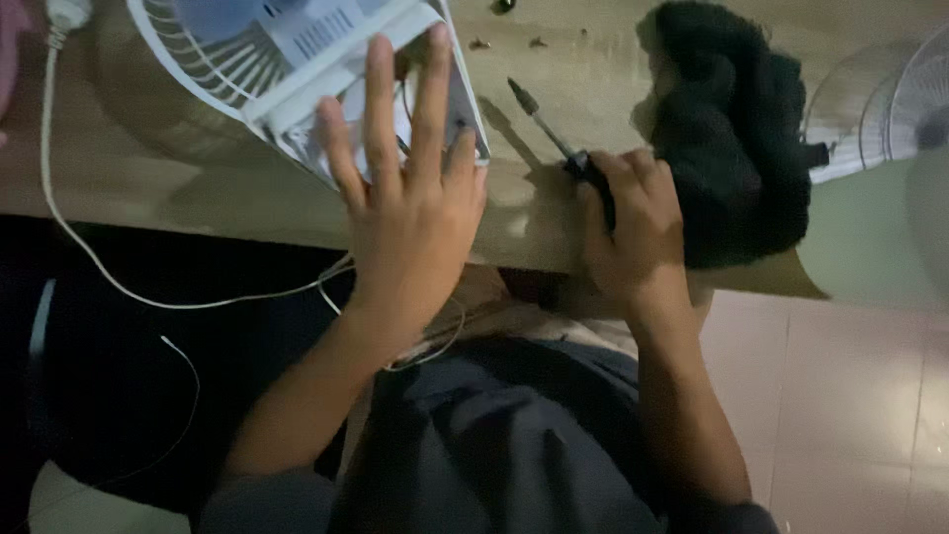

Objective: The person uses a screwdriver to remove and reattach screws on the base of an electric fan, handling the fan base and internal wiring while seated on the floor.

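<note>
Head view, looking down on a wooden table [554, 213]. The left hand [410, 213] lies flat with fingers spread and straight, holding nothing; its fingertips rest on the lower corner of a white fan [297, 59] that lies tilted at the upper left of the table, grille and square housing facing up. The right hand [633, 232] is closed around the dark handle of a screwdriver [554, 133], whose metal shaft runs up and to the left from the fist, the tip lying on or just above the tabletop, near the fan's right edge but apart from it. The screwdriver thus sits between the two hands, its handle hidden inside the grip and only the shaft showing. A black cloth [736, 129] is bunched just beside the right hand, touching its outer side. A white cord [129, 287] trails from the upper left, down over the table edge and toward the person's lap. Part of a second fan grille [890, 99] shows at the far right.
</note>
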